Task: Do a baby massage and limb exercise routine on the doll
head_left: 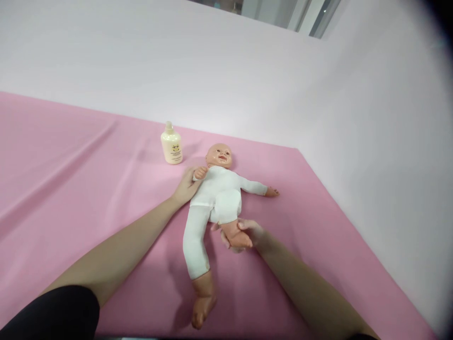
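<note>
A baby doll [221,184] in a white bodysuit lies on its back, head away from me. My left hand [188,185] is closed about the doll's arm on the left, beside its chest; the doll's small fist [200,173] shows above my thumb, and most of my fingers are hidden. My right hand [252,230] wraps round the doll's lower leg [234,232], thumb on top and fingers underneath. That leg is bent up toward the belly. The other leg [196,243] stretches toward me, and the doll's free arm [254,185] reaches out to the right.
A cream-coloured bottle [171,145] with a printed label stands upright to the left of the doll's head. Pink cloth [88,198] with a few creases covers the table. White walls [212,80] rise behind and to the right, with a window [272,12] at the top.
</note>
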Available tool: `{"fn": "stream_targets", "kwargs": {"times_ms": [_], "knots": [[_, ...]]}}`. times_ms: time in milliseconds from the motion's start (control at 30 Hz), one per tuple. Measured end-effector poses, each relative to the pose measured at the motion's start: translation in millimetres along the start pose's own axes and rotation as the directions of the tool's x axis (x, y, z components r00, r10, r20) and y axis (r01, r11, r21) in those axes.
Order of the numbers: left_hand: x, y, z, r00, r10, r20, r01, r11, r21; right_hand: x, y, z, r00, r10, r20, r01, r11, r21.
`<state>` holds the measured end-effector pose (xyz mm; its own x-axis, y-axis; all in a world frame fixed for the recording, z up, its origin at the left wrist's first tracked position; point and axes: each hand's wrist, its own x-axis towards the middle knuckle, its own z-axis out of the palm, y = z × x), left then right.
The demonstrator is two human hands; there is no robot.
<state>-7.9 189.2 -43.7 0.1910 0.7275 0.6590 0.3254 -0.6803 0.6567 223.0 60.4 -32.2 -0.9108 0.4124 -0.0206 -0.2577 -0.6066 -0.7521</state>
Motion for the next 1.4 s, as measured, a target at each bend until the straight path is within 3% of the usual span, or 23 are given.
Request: {"fn": "stream_targets", "kwargs": {"times_ms": [167,367,433,500,600,667,733,800,933,1100,1267,1400], "knots": [[2,-12,2.5,0.943,-0.295,-0.155,0.258,0.941,-0.221,0,4,-7,0.968,0.201,0.148,-0.187,0.977,-0.099],[3,-18,1.6,0.845,-0.48,-0.235,0.387,0.853,-0.349,2,5,-7,0.924,0.281,0.26,-0.253,0.958,-0.135],[3,-19,1.5,0.85,-0.47,-0.237,0.382,0.861,-0.337,1,6,-10,0.935,0.217,0.279,-0.204,0.976,-0.075],[2,-18,1.0,0.887,-0.401,-0.228,0.334,0.899,-0.284,0,7,-12,0.96,0.106,0.261,-0.113,0.994,0.011],[1,-10,-1.2,0.975,-0.171,-0.14,0.158,0.982,-0.102,-2,6,-12,0.99,-0.037,0.137,0.023,0.994,0.104],[0,-3,-3.1,1.0,-0.016,0.008,0.016,1.0,0.021,-2,3,-10,0.994,-0.105,-0.002,0.104,0.986,0.133],[0,4,-4.7,0.981,0.094,0.171,-0.111,0.989,0.096,-1,-1,-8,0.976,-0.162,-0.148,0.185,0.97,0.156],[0,9,-5.7,0.947,0.181,0.267,-0.22,0.967,0.127,0,-5,-6,0.949,-0.186,-0.254,0.234,0.957,0.174],[0,9,-6.4,0.915,0.27,0.299,-0.325,0.934,0.151,2,-9,-5,0.937,-0.18,-0.3,0.24,0.954,0.179],[-1,10,-7.3,0.935,0.243,0.257,-0.282,0.951,0.127,3,-5,-4,0.969,-0.147,-0.2,0.173,0.978,0.119],[-2,4,-5.2,0.997,0.068,0.039,-0.07,0.996,0.051,1,1,-7,0.998,-0.045,-0.039,0.047,0.998,0.04],[-1,-5,-0.6,0.983,-0.125,-0.134,0.111,0.988,-0.105,-3,4,-14,0.987,0.113,0.116,-0.114,0.993,0.0]]}}
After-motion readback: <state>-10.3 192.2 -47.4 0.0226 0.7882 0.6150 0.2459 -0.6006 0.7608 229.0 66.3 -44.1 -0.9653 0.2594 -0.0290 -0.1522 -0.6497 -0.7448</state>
